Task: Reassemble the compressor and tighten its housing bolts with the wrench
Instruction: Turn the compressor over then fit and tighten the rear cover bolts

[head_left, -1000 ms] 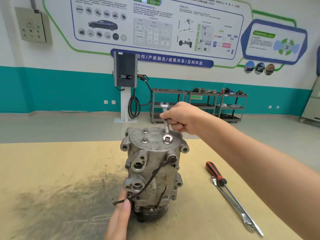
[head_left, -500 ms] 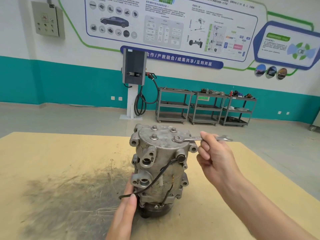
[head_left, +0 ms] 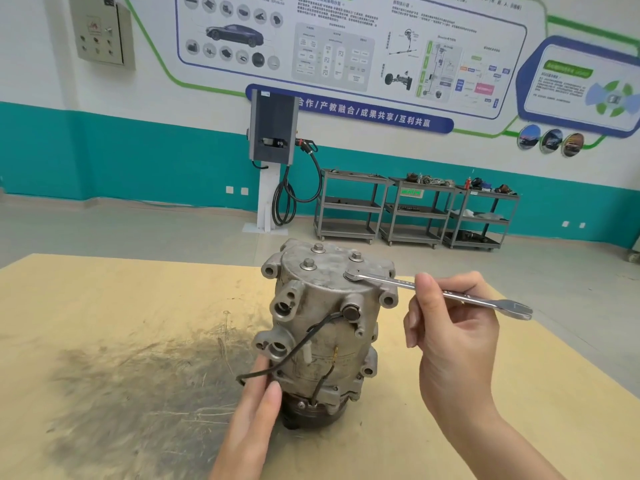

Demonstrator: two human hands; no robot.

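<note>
The compressor [head_left: 322, 327] stood upright on the worktop [head_left: 104, 306], near its middle; the left hand [head_left: 254, 410] lay with straight fingers against the lower near-left side of the housing, steadying it. The right hand [head_left: 450, 327] pinched the wrench [head_left: 433, 292] at mid-shaft, its ring end seated on the right-hand top bolt [head_left: 351, 274]; three other bolts stood exposed. To tighten well, I judged, the ring should stay level and fully down; gripping farther out would give more leverage.

The compressor [head_left: 322, 327] is dull grey metal. The wrench [head_left: 440, 294] is shiny smooth metal. The table [head_left: 104, 306] is matt, scuffed wood.
</note>
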